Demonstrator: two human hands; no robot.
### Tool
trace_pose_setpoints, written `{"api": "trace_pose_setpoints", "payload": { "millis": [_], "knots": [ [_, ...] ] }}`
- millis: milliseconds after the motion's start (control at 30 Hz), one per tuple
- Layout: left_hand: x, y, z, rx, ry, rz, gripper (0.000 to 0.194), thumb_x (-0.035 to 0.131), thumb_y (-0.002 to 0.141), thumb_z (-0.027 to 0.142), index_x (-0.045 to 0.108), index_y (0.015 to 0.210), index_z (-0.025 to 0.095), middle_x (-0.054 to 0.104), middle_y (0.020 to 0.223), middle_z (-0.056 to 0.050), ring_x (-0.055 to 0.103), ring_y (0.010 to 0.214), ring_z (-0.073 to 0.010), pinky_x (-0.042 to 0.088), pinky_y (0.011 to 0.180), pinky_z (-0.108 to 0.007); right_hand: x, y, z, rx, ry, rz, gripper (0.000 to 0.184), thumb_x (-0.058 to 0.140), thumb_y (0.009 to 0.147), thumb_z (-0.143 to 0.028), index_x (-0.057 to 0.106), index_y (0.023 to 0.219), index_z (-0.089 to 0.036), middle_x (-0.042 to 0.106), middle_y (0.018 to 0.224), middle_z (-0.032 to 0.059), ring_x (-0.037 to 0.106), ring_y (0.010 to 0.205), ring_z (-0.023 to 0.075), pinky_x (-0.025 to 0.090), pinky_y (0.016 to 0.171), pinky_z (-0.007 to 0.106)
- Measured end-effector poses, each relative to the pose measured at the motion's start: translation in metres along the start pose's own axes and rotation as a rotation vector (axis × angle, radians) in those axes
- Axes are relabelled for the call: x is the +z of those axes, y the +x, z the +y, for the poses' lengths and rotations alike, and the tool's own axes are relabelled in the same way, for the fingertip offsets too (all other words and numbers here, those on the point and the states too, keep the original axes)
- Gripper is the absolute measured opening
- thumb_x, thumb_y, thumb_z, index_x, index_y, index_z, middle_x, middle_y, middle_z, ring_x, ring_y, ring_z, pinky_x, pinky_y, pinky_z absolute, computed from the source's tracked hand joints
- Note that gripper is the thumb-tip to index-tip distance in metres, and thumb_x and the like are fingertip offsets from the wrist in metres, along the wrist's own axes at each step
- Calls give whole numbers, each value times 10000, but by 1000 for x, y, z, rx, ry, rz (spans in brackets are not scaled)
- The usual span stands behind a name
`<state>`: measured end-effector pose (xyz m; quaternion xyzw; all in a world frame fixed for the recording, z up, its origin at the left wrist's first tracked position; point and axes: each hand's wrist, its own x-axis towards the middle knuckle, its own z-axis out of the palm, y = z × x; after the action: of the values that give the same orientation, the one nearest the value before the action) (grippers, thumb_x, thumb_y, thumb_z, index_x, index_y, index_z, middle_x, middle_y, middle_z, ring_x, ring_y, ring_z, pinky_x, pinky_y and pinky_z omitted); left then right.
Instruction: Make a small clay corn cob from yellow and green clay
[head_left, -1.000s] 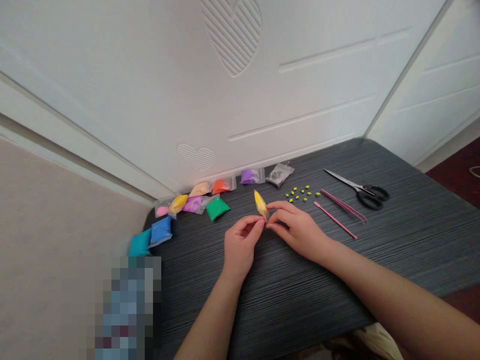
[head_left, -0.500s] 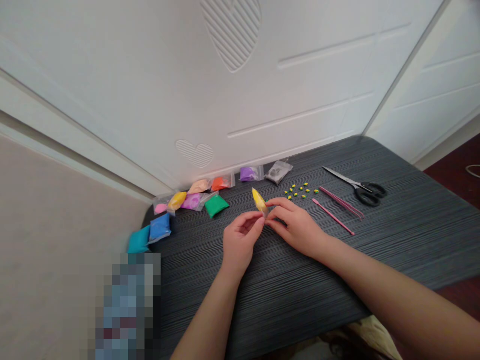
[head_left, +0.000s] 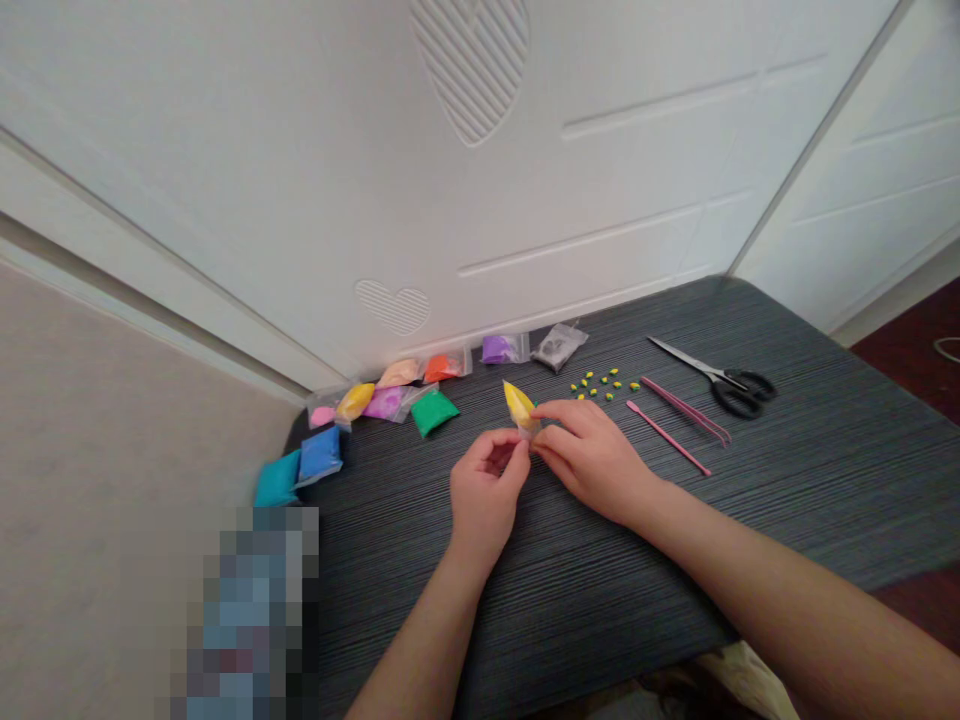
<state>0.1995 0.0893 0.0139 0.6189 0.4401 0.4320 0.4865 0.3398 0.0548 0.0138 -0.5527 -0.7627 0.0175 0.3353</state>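
Observation:
Both my hands meet over the middle of a dark striped table (head_left: 825,480). Between them stands a small clear bag of yellow clay (head_left: 519,405), tilted, its yellow end pointing up and away. My left hand (head_left: 486,492) pinches the bag's lower edge with thumb and forefinger. My right hand (head_left: 589,452) pinches the same edge from the right, fingers closed on it.
Several small bags of coloured clay (head_left: 433,411) lie in a row along the table's back left, by a white panelled door. Tiny yellow-green clay pieces (head_left: 600,384), a pink stick tool (head_left: 669,438), pink tweezers (head_left: 686,410) and black scissors (head_left: 720,379) lie at the right.
Both hands kept their grip on the yellow clay bag and stayed nearly in place; the fingers shifted a little along its lower edge. The camera view moved slightly.

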Motion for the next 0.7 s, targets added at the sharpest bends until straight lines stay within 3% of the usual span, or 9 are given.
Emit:
{"api": "trace_pose_setpoints", "payload": {
  "millis": [200,367,533,700],
  "knots": [
    [-1,2,0,19,-35,8,46,577,727,192,578,754,155,631,734,6,591,693,-104,465,682,-210,1,0,0,112,198,30,114,468,832,-244,572,828,-198,550,1072,42,480,1007,159,369,897,328],
    [-5,0,-2,148,73,-15,44,525,765,181,556,794,168,606,789,-2,575,743,-110,456,729,-233,1,3,-2,204,409,39,63,491,813,-208,555,814,-202,546,1015,37,495,989,129,400,875,280],
    [-8,-3,-6,267,251,-31,43,482,784,172,523,795,173,562,810,-10,544,782,-122,442,758,-261,5,2,-2,162,377,38,123,492,793,-161,554,890,-205,571,986,39,511,969,141,413,867,298],
    [-7,-5,-9,284,253,-66,42,472,792,175,511,807,180,557,833,-12,542,808,-121,438,787,-266,7,0,-2,115,320,38,183,464,805,-154,568,942,-216,599,984,34,539,931,141,433,851,305]
  ]
}}
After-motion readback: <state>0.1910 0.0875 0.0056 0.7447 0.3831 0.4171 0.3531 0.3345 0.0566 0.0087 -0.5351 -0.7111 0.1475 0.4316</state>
